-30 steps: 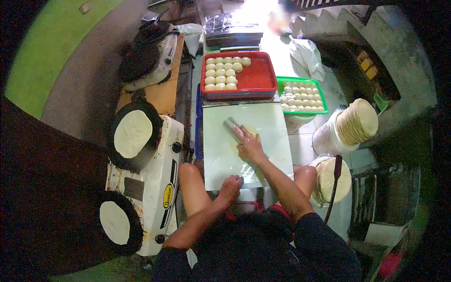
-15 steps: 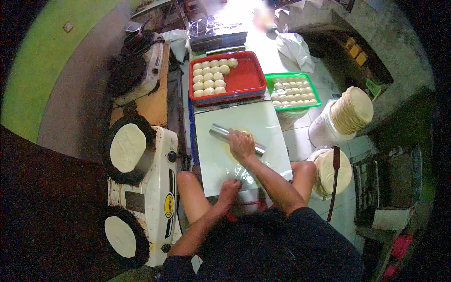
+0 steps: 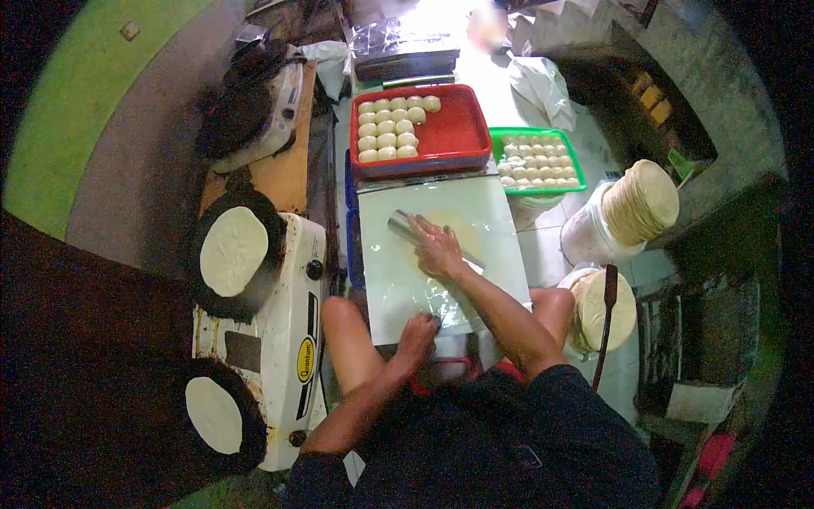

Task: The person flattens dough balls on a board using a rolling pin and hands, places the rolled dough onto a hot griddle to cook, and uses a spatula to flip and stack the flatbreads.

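Observation:
My right hand lies over a metal rolling pin, fingers stretched along and across it, near the middle of a pale, shiny board. Under the pin, a thin yellowish sheet of dough shows faintly; its outline is hard to make out. At the board's near edge, my left hand is closed, its knuckles up. Whatever its fingers hold, if anything, is hidden. Beyond the board stands a red tray with rows of round dough balls on its left side.
Left, a white two-burner stove carries two dark pans with flat dough rounds. Right are a green tray of dough balls and stacked flatbreads on buckets. A dark long-handled spatula stands beside the nearer stack.
My right hand has slid toward the pin's far left end and its fingers have straightened. My left hand stays at the near edge. The whole view has shifted slightly.

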The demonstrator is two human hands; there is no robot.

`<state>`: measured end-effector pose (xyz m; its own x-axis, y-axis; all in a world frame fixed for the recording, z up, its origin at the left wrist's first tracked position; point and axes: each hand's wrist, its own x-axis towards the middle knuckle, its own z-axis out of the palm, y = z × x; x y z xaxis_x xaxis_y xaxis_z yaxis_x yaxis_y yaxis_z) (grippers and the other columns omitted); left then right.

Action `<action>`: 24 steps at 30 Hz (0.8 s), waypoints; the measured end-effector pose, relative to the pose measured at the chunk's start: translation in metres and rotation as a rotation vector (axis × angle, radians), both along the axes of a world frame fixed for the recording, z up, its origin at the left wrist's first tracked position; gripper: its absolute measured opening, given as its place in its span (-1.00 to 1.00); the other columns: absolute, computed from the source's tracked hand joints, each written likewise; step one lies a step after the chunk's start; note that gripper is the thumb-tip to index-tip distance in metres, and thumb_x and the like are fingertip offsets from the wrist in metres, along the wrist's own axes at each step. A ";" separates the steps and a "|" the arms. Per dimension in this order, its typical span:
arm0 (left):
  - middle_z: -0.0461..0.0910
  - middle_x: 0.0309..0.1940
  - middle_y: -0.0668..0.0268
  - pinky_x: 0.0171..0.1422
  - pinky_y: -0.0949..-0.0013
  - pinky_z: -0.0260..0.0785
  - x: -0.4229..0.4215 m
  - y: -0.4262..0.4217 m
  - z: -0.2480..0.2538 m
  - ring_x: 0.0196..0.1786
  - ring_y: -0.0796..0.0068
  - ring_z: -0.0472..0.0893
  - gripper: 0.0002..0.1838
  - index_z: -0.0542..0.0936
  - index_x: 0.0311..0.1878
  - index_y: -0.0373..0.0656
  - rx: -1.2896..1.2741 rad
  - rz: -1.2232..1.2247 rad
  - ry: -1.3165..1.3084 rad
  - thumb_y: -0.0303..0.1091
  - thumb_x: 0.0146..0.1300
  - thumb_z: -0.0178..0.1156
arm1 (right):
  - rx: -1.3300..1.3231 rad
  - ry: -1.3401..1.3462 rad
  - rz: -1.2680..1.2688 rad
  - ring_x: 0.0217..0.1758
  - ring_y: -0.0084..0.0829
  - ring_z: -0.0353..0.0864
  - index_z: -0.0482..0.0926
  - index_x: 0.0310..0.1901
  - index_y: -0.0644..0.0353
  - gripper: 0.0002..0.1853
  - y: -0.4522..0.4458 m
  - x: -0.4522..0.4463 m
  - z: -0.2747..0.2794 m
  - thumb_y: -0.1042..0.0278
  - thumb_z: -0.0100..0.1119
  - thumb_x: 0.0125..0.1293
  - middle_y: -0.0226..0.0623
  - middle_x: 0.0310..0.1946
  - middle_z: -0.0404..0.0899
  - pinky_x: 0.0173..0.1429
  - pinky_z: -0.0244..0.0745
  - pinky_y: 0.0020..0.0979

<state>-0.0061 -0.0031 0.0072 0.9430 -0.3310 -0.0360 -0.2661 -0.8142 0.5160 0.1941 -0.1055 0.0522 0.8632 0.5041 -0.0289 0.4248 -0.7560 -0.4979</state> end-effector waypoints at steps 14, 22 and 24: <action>0.59 -0.27 0.05 -0.01 -0.02 0.46 0.005 0.002 -0.001 -0.08 -0.08 0.57 -0.90 0.58 -0.30 -0.19 -0.073 0.019 0.038 -0.47 0.08 0.22 | -0.015 0.016 -0.005 0.71 0.08 -0.38 0.53 0.35 -0.34 -0.43 -0.055 -0.035 0.023 0.19 0.19 0.26 -0.06 0.66 -0.22 0.57 -0.33 0.46; 0.63 -0.15 0.03 0.03 0.00 0.49 0.027 0.012 0.033 -0.04 -0.09 0.61 -0.84 0.62 -0.16 -0.18 -0.061 -0.078 0.132 -0.36 0.22 0.24 | -0.040 -0.322 -0.029 0.28 -0.15 0.51 0.38 0.43 -0.37 -0.33 -0.034 0.008 -0.012 0.25 0.29 0.28 -0.23 0.34 0.45 0.37 0.29 0.03; 0.64 -0.05 0.01 0.21 0.02 0.46 0.033 0.008 0.054 0.05 -0.10 0.59 -0.77 0.62 -0.05 -0.17 -0.151 -0.028 -0.015 -0.28 0.30 0.21 | -0.017 -0.480 -0.040 0.24 -0.21 0.52 0.42 0.41 -0.30 -0.34 -0.024 0.031 -0.014 0.19 0.33 0.25 -0.33 0.26 0.54 0.35 0.27 -0.01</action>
